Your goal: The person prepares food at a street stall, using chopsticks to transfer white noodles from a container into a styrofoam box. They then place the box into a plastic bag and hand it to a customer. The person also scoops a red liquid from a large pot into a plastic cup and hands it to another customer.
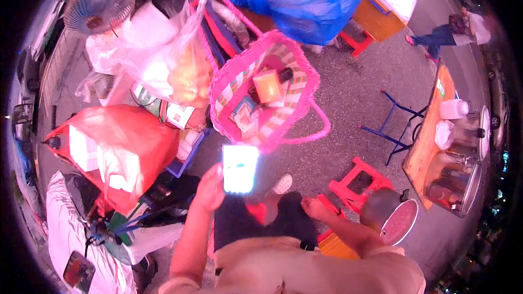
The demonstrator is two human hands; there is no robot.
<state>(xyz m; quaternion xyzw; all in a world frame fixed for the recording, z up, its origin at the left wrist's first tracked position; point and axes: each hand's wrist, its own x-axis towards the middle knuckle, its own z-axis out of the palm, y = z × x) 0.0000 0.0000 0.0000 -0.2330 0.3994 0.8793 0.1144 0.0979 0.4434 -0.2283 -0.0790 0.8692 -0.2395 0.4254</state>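
Item: one phone (240, 170), screen glowing white; raised ahead of your lap (234, 223), just short of the pink basket (314, 80) in this view; whether phone and basket touch cannot be told.

Item: your left hand (208, 189), fingers closed about the phone's left edge; item: your right hand (316, 207), at the lap's right edge, no object showing in it; whether its fingers are spread or curled you cannot tell here.

Handling, by judgement: keep your grip to the edge, off the glass; tuck the left elbow in for steadiness; tilt the screen if its glare troubles you; use the right hand for support if wanted.

Edges and room: the basket bounds the front, its handle (327, 125) looping out rightward; the red bag (133, 141) bounds the left; a red stool (348, 195) and metal pot (376, 207) crowd the right, a wooden tabletop (424, 155) beyond; the widest gap shows over grey pavement (343, 92), between basket and blue-legged frame (404, 104).
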